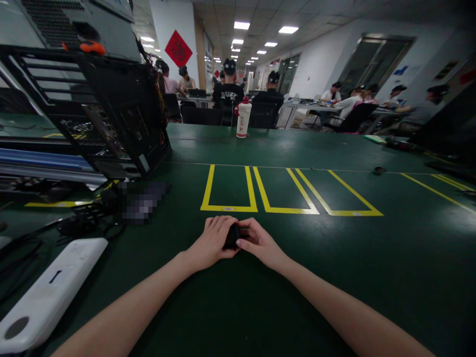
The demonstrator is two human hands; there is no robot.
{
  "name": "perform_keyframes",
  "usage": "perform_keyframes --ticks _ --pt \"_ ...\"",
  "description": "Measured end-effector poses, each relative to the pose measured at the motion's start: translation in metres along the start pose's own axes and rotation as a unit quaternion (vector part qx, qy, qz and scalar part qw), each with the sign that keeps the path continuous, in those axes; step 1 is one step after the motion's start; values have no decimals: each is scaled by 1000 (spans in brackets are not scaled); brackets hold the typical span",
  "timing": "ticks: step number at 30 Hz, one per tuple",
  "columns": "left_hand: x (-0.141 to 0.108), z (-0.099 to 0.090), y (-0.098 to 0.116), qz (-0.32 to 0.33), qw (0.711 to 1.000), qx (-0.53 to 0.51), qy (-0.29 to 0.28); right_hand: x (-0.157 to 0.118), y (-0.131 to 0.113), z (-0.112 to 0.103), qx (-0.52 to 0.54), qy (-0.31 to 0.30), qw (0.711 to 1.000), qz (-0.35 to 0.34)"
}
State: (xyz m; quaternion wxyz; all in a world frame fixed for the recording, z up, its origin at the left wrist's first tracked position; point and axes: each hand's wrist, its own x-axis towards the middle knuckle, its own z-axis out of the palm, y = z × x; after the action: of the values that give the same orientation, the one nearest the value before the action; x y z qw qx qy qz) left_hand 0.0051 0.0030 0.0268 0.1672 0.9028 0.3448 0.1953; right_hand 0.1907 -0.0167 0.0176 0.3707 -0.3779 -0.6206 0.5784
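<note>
Both hands meet at a small black object (232, 237) low over the green tabletop, just in front of the yellow tape outlines. My left hand (214, 238) is wrapped round it from the left, its fingers over the top. From the right, my right hand (259, 244) pinches its edge between thumb and fingers. Much of the object is covered by the fingers, so its kind cannot be made out. Whether it rests on the table is unclear too.
Left stands an open black computer case (111, 114), with tangled cables (100, 208) below and a long white device (55, 292). Yellow tape (228, 208) marks the green table (297, 287). Farther back are a white bottle (243, 118) and a small dark ring (379, 170). Several people sit beyond.
</note>
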Motion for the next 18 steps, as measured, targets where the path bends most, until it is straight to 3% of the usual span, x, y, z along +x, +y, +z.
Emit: perform_keyframes --ticks 7,14,18 --pt "1 6 -3 0 1000 1 27 3 6 1 26 18 999 -22" --pt "1 -2 3 -4 1000 -25 10 2 2 1 -23 27 999 2" --pt "1 -2 3 -13 999 -50 1 1 0 -2 -29 -1 1000 -2"
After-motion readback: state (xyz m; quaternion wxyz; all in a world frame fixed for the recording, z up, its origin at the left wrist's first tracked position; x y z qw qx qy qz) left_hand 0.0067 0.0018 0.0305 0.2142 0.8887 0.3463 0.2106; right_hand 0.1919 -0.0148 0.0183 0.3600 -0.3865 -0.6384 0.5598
